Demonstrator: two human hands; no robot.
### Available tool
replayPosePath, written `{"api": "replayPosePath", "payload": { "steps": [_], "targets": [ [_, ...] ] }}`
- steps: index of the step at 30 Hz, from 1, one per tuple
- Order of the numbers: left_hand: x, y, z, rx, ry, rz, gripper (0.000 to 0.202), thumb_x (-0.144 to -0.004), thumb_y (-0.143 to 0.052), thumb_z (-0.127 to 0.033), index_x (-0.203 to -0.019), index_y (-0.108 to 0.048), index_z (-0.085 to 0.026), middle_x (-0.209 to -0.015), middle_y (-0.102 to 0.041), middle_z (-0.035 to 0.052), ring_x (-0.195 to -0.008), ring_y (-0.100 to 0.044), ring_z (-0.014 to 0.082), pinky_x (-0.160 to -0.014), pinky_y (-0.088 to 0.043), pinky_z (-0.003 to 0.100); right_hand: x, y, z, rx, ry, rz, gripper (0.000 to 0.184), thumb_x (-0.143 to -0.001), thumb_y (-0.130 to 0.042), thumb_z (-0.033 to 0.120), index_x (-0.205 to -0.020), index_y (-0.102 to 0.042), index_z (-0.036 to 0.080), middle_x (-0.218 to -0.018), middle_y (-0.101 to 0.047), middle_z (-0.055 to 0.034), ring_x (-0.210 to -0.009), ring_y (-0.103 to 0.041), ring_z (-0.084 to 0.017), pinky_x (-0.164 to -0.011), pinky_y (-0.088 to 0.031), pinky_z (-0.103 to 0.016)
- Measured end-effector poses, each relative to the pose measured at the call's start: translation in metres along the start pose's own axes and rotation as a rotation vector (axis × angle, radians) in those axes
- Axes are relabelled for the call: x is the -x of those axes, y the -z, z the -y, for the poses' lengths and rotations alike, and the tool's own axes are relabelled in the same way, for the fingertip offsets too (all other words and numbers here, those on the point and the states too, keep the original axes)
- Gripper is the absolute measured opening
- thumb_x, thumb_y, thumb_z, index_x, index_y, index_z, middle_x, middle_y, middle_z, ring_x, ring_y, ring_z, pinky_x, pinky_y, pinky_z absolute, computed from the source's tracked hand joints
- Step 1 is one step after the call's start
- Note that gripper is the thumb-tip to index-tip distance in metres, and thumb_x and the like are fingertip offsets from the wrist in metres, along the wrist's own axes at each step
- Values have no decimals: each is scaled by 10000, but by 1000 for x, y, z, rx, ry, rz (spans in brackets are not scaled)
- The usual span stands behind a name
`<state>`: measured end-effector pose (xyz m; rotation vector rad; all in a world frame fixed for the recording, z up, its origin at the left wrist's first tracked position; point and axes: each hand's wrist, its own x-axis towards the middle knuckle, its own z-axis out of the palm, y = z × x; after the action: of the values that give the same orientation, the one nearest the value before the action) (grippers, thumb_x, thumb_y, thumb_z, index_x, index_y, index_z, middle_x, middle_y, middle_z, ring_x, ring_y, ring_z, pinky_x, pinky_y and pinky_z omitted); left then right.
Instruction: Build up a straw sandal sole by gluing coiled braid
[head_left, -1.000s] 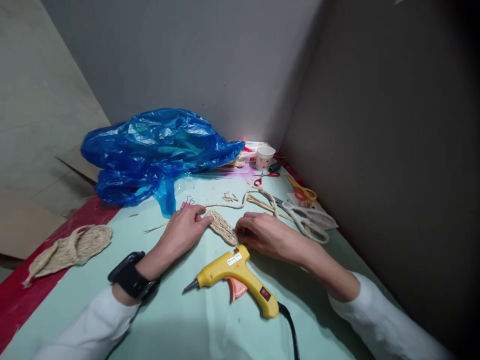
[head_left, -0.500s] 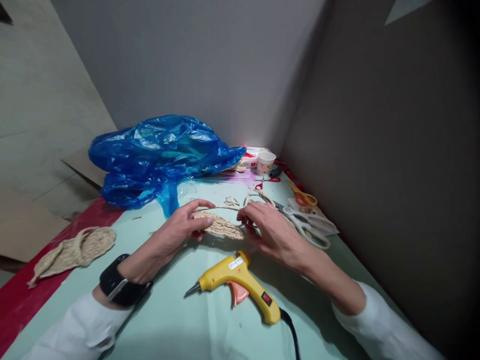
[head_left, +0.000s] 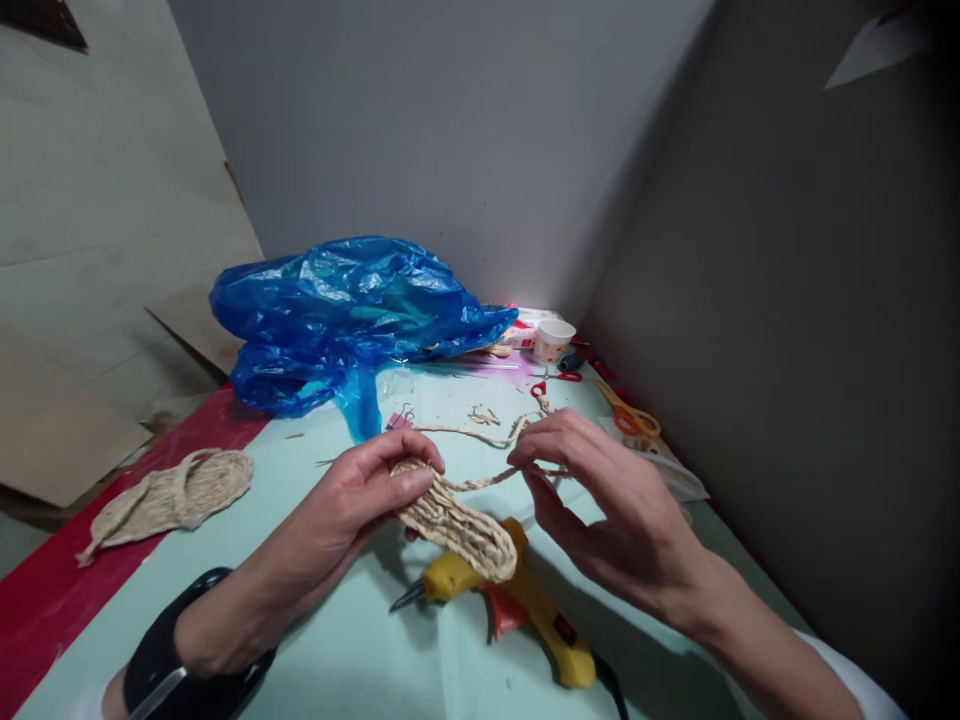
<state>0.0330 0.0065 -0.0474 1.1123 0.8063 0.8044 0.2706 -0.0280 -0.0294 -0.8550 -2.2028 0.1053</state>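
Note:
My left hand (head_left: 375, 485) is closed on one end of a small oblong sole of coiled, braided straw (head_left: 457, 525), thumb on top. From the sole a straw braid (head_left: 484, 483) runs to my right hand (head_left: 600, 490), whose thumb and fingertips pinch it. More of the braid loops on the table behind my fingers. Below the sole lies a yellow hot glue gun (head_left: 544, 610) with an orange trigger, its nozzle pointing left; the sole covers part of its body.
At the left lies a woven straw slipper (head_left: 176, 500). A blue plastic bag (head_left: 352, 310) is heaped at the back. Orange-handled scissors (head_left: 630, 410), red-handled scissors (head_left: 566, 377), a paper cup (head_left: 553, 342) and a pink binder clip (head_left: 400, 418) are farther back. A wall borders the right.
The sole has come nearer and tilted, its free end now over the glue gun. My right hand has drawn away from it, stretching the braid between both hands. The view has shifted.

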Motion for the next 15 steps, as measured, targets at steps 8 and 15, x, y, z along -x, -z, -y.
{"api": "replayPosePath", "payload": {
  "steps": [8,15],
  "targets": [
    [2,-6,2,-79,61,68,114,-896,-697,-354,-918,-679,-243,-752,-584,-39,-674,-518,103,-608,-398,195,9,-7,-10,-79,-93,-106,257,-937,-512,-25,-1082,-545,185,-986,-612,-38,-930,-574,-139,-842,-475,-294],
    [6,-8,3,-171,80,105,167,-867,-719,-407,-887,-712,-241,-765,-610,-15,-687,-538,124,-618,-420,206,10,-15,-10,-93,-141,-143,200,-953,-540,0,-1044,-561,177,-976,-630,-31,-918,-591,-122,-846,-479,-271]
  ]
}}
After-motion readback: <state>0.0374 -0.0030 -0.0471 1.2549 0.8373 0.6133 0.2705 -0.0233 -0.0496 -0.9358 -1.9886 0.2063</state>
